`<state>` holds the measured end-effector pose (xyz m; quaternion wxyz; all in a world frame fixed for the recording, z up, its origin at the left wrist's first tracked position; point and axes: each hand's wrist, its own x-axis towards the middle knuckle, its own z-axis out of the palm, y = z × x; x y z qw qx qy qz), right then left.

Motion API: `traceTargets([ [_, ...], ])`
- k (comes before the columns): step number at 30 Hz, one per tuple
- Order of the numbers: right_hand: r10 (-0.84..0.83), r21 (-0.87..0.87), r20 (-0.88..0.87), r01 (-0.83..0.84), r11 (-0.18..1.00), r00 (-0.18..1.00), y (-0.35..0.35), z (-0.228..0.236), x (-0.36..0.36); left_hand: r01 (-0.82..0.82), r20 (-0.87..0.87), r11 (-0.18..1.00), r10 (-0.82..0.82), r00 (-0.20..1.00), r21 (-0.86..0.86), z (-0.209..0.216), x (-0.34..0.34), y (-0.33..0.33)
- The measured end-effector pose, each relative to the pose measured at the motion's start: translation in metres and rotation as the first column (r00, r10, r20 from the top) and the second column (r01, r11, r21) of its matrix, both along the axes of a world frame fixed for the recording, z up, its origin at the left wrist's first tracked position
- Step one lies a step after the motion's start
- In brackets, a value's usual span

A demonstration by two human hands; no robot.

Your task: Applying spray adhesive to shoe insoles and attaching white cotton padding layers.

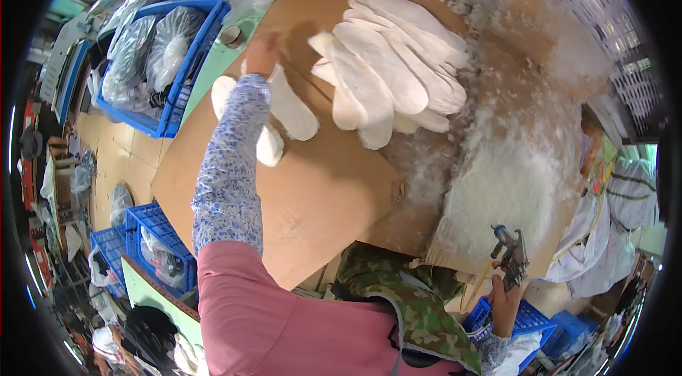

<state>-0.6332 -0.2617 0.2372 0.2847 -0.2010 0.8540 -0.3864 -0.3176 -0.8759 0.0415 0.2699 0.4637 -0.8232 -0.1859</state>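
Observation:
My left hand (pixel 263 53) reaches out over the left part of the cardboard-covered table and is smeared by motion, so its fingers cannot be made out. Just below it lie several white, fleecy shoe insoles (pixel 293 110), partly hidden by my hand and sleeve. A larger fanned pile of the same insoles (pixel 383 63) lies to the right, overlapping. Low at the right, my right hand (pixel 505 301) grips a metal spray gun (pixel 513 255), its nozzle end pointing up and away from me. A thin yellow hose (pixel 478 286) hangs beside it.
Brown cardboard (pixel 320 198) covers the table. White fluff and dried residue (pixel 508 181) coat its right side. A blue crate (pixel 170 117) with plastic bags stands at the far left, with more blue crates (pixel 167 223) at lower left. A small round container (pixel 231 36) stands near the left edge.

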Motion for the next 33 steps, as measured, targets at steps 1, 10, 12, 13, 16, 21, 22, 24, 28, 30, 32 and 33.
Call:
traceTargets([
  [1, -0.039, 0.017, 0.015, 0.039, 0.999, 0.999, 0.002, -0.002, -0.001, 0.077, -0.008, 0.990, -0.079, 0.997, -0.118, 0.005, -0.038, 0.014],
  [10, -0.074, 0.173, 0.062, 0.063, 0.983, 0.995, 0.039, -0.014, -0.020, -0.246, 0.596, 0.966, 0.154, 0.788, 0.075, -0.008, -0.204, -0.012],
  [12, 0.038, 0.060, -0.067, -0.034, 0.998, 0.997, 0.045, -0.029, -0.022, -0.231, 0.579, 0.970, 0.147, 0.802, 0.073, -0.009, -0.209, -0.027],
  [13, -0.012, 0.017, -0.004, 0.012, 1.000, 1.000, 0.049, -0.035, -0.023, -0.219, 0.467, 0.971, 0.238, 0.852, -0.094, -0.009, -0.209, -0.020],
  [16, -0.060, 0.125, -0.016, 0.062, 0.990, 0.998, 0.058, -0.052, -0.021, 0.121, 0.313, 0.984, -0.075, 0.947, -0.130, 0.047, -0.207, 0.001],
  [21, -0.167, -0.004, -0.008, 0.167, 0.986, 0.986, 0.058, -0.068, -0.017, 0.574, -0.538, 0.645, -0.286, 0.793, 0.504, 0.159, -0.242, 0.124],
  [22, -0.159, -0.026, -0.010, 0.159, 0.987, 0.987, 0.058, -0.069, -0.017, 0.671, -0.645, 0.575, -0.297, 0.704, 0.467, 0.175, -0.251, 0.149],
  [24, -0.172, -0.071, 0.005, 0.172, 0.982, 0.985, 0.063, -0.068, -0.022, 0.767, -0.738, 0.500, -0.319, 0.595, 0.402, 0.199, -0.275, 0.199],
  [28, -0.181, -0.097, 0.019, 0.182, 0.979, 0.983, 0.080, -0.069, -0.034, 0.799, -0.827, 0.450, -0.201, 0.525, 0.398, 0.200, -0.307, 0.268],
  [30, -0.191, -0.111, 0.054, 0.196, 0.974, 0.980, 0.090, -0.072, -0.042, 0.784, -0.865, 0.492, -0.113, 0.489, 0.379, 0.178, -0.319, 0.300],
  [32, -0.214, -0.144, 0.038, 0.217, 0.966, 0.976, 0.095, -0.075, -0.046, 0.712, -0.821, 0.475, 0.039, 0.570, 0.517, 0.143, -0.320, 0.326],
  [33, -0.201, -0.153, 0.031, 0.204, 0.967, 0.979, 0.098, -0.076, -0.048, 0.699, -0.813, 0.452, 0.111, 0.572, 0.554, 0.120, -0.319, 0.343],
])
